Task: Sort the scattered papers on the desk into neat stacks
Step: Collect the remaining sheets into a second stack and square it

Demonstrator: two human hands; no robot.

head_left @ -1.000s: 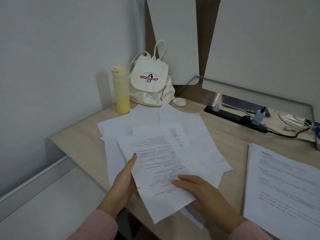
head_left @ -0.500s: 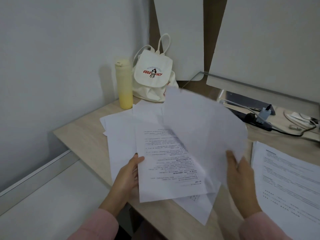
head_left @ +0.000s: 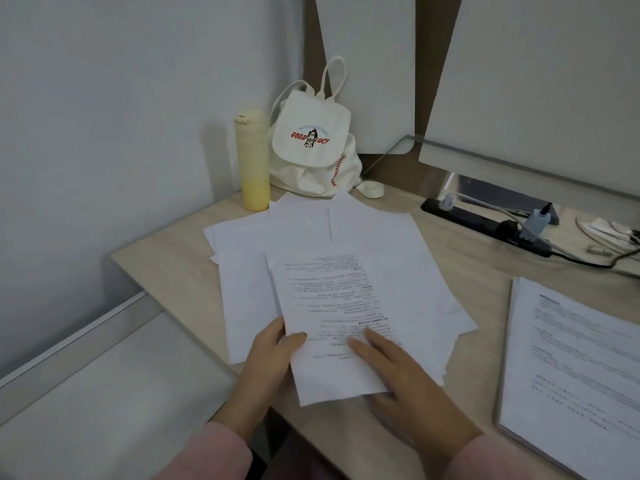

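Observation:
A loose pile of white papers lies spread over the middle of the wooden desk. On top is a printed sheet, text upside down to me. My left hand pinches that sheet's near left edge, thumb on top. My right hand rests flat on the sheet's lower right part, fingers together. A squared stack of printed pages sits at the right.
A yellow bottle and a white canvas backpack stand at the back against the wall. A black power strip with plugs and cables lies at the back right. A lower white surface adjoins the desk's left edge.
Half a second ago my right hand held a sheet lifted off to the right. That sheet is gone from the hand, which has come back onto the top printed sheet.

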